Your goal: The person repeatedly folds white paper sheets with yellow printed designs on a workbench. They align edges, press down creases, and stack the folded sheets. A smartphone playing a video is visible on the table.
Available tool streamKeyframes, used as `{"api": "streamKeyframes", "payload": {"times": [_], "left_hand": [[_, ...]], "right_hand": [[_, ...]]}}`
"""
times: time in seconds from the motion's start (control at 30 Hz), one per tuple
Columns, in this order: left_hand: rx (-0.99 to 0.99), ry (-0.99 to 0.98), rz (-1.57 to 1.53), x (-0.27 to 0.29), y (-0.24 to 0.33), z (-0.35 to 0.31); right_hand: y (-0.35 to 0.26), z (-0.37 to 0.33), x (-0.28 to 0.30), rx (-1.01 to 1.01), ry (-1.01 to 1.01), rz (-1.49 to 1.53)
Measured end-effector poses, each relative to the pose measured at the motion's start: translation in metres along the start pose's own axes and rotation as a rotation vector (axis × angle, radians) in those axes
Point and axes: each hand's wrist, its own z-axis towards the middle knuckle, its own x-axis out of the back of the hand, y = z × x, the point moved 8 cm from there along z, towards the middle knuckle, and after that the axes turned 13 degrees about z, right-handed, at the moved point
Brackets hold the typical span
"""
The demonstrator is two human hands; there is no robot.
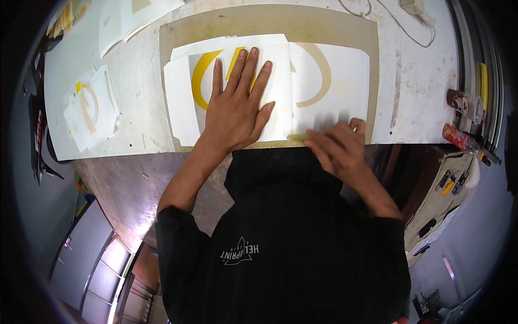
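Observation:
A white die-cut sheet [345,108] with tabbed edges lies before me, a crease or seam running down its middle. Yellow and grey shapes are printed left of that line, and a beige arc curves on the right. My left hand [237,108] is pressed flat on the left part, fingers spread. At the sheet's near edge, my right hand [342,143] is blurred by motion, its fingers closed. From its fingertips a thin yellowish piece [295,137] sticks out; its kind is unclear. A small pale end shows by the right knuckles.
Under the sheet is a greyish-brown mat [259,20] on the white table [137,129]. Similar printed sheets [89,110] lie at the left, with more papers [129,24] behind. A cable [404,24] runs along the far right. A red-labelled bottle [458,136] is off the right edge.

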Motion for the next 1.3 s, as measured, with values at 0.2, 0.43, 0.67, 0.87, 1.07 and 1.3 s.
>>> {"api": "streamKeyframes", "payload": {"times": [0.2,0.43,0.67,0.87,1.07,1.3], "left_hand": [[-0.004,-0.011,-0.024,-0.002,-0.001,0.001],[-0.011,0.000,-0.019,0.003,0.001,0.003],[0.006,-0.022,-0.062,0.004,0.001,0.003],[0.238,0.174,-0.044,0.034,0.014,0.021],[0.334,0.184,0.134,0.033,0.031,0.030],[0.345,0.129,0.093,0.043,0.037,0.036]], "right_hand": [[0.022,0.052,-0.011,0.078,0.112,-0.092],[0.076,0.135,-0.003,0.161,0.304,-0.207],[0.094,0.072,0.070,-0.173,0.524,0.040],[0.177,-0.077,0.126,-0.683,0.634,-0.034],[0.151,-0.081,0.122,-0.459,0.634,-0.366],[0.156,-0.098,0.125,-0.503,0.790,-0.235]]}}
